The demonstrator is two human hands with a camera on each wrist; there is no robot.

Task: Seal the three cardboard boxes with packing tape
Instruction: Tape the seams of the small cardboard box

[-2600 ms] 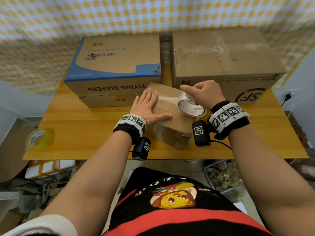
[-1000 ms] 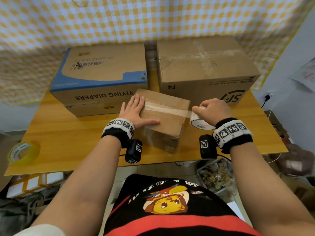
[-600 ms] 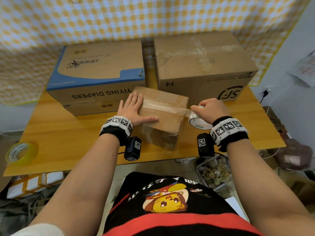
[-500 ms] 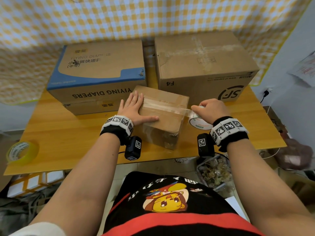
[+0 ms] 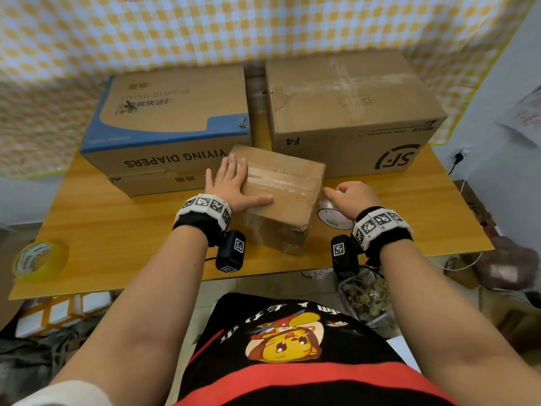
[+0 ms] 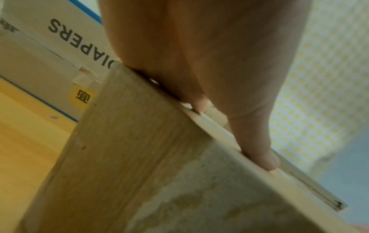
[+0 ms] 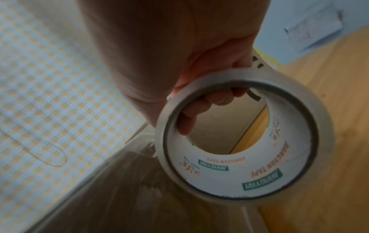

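On the near middle of the wooden table [image 5: 87,218] sits the small box [image 5: 281,206], the left hand [image 5: 231,186] flat on its taped top, the right hand [image 5: 351,197] gripping the tape roll [image 7: 245,141] (fingers through its core) beside the box's right edge, two larger boxes [image 5: 351,112] behind.

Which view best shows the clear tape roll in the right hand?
The right wrist view: the clear tape roll with a white printed core fills the frame, the right hand gripping its rim with fingers through the core. The head view shows only its lower edge under the hand. The left wrist view misses it.
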